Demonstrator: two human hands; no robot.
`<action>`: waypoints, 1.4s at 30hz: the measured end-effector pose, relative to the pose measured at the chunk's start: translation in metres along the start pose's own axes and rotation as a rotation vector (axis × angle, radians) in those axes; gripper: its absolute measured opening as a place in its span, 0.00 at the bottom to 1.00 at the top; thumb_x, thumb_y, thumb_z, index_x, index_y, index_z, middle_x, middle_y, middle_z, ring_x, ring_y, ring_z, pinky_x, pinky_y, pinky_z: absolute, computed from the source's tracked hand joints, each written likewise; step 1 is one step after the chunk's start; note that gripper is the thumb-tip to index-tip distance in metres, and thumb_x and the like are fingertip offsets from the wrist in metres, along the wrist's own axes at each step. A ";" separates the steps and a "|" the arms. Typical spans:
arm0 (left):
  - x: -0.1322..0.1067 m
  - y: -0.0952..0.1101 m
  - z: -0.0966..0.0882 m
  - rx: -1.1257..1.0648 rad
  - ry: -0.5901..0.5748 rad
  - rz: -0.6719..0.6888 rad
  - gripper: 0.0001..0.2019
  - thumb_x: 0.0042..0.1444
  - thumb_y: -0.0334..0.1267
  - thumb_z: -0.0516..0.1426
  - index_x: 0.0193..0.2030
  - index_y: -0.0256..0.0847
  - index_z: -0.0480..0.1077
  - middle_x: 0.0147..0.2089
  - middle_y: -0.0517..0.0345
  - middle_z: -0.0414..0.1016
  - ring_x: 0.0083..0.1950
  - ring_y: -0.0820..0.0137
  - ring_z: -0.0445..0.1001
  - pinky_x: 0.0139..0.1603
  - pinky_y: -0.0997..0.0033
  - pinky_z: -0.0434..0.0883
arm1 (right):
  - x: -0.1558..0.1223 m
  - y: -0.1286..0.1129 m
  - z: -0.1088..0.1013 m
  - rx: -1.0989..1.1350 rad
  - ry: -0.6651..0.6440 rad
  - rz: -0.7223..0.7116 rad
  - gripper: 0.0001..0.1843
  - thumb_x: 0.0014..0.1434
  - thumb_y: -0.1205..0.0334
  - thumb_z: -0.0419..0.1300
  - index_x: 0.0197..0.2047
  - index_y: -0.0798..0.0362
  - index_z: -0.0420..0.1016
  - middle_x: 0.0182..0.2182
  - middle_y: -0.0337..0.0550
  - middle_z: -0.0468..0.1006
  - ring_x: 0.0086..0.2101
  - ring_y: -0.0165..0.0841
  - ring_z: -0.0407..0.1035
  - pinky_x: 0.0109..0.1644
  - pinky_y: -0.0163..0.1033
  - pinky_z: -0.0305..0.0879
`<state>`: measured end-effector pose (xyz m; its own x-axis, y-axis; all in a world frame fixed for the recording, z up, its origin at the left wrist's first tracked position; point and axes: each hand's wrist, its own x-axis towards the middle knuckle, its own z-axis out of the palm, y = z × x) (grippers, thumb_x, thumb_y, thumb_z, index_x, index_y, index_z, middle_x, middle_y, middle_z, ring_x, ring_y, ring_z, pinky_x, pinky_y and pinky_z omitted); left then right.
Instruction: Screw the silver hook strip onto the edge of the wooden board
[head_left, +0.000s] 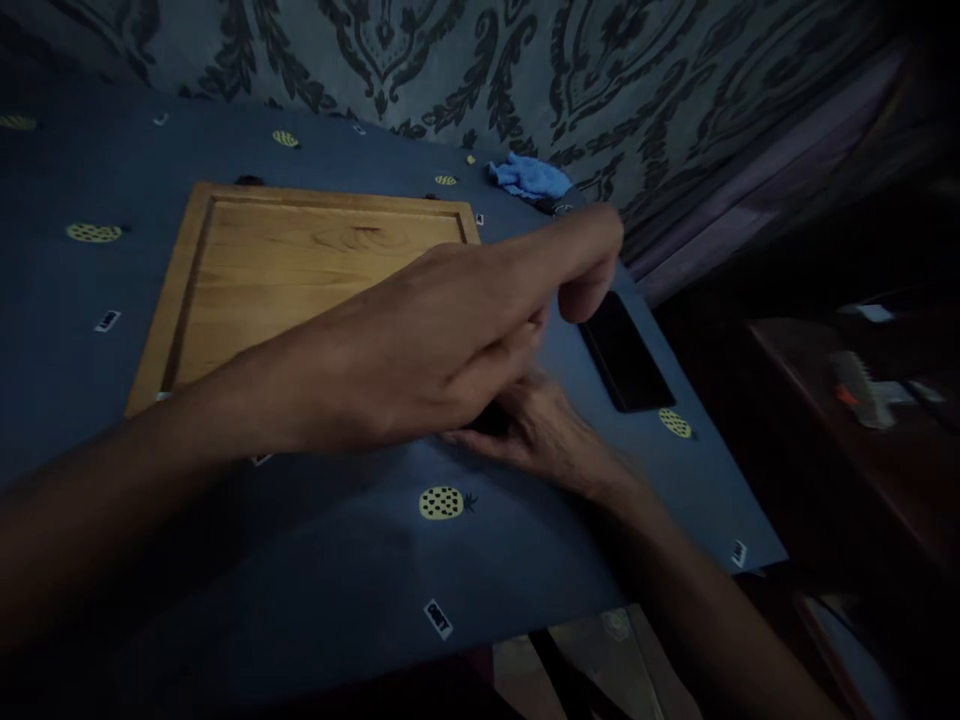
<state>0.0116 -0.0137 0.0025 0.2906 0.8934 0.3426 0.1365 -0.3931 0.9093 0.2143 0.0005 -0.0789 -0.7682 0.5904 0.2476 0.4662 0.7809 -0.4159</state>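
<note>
My left hand (pixel 442 340) reaches in from the left and crosses above my right hand. Its index finger sticks out to the right, bent at the tip, while the other fingers curl under and are partly hidden. Below it, my right hand (pixel 540 430) is closed, thumb toward the left, mostly covered by the left hand. A dark patch shows between its thumb and fingers; what either hand holds, I cannot make out. Behind my left forearm lies a wooden board (pixel 322 250) with a raised rim, flat on the blue pineapple-print tablecloth (pixel 337 560).
A black phone (pixel 628 352) lies right of my hands. Near the patterned wall (pixel 465 70) rests a crumpled blue cloth (pixel 531 177), with a dark object beside it. Small dark things peek out behind the board. Past the table's right edge stands a dark reddish surface (pixel 817 400) with items on it.
</note>
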 end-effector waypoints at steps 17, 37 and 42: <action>0.019 -0.012 0.038 -0.440 -0.103 0.057 0.16 0.69 0.36 0.48 0.27 0.39 0.61 0.20 0.68 0.52 0.20 0.82 0.53 0.22 0.78 0.56 | 0.000 0.005 0.002 0.021 0.020 -0.050 0.21 0.65 0.44 0.58 0.50 0.52 0.74 0.44 0.51 0.76 0.46 0.46 0.70 0.49 0.54 0.69; 0.013 0.002 0.030 -0.268 0.078 0.020 0.23 0.69 0.51 0.45 0.26 0.41 0.63 0.18 0.66 0.55 0.19 0.79 0.55 0.21 0.71 0.59 | 0.000 0.004 0.003 0.003 0.041 -0.053 0.23 0.65 0.41 0.56 0.50 0.53 0.75 0.43 0.50 0.76 0.44 0.44 0.71 0.49 0.53 0.71; 0.014 -0.001 0.030 -0.326 0.079 0.032 0.25 0.69 0.53 0.43 0.27 0.39 0.65 0.19 0.66 0.55 0.20 0.80 0.54 0.22 0.74 0.59 | 0.000 0.004 0.002 -0.014 0.036 -0.068 0.25 0.65 0.42 0.57 0.51 0.56 0.75 0.44 0.53 0.76 0.45 0.46 0.70 0.49 0.54 0.70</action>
<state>0.0442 -0.0072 -0.0012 0.2142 0.9007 0.3780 -0.1856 -0.3424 0.9211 0.2150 0.0034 -0.0824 -0.7823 0.5426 0.3059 0.4196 0.8220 -0.3850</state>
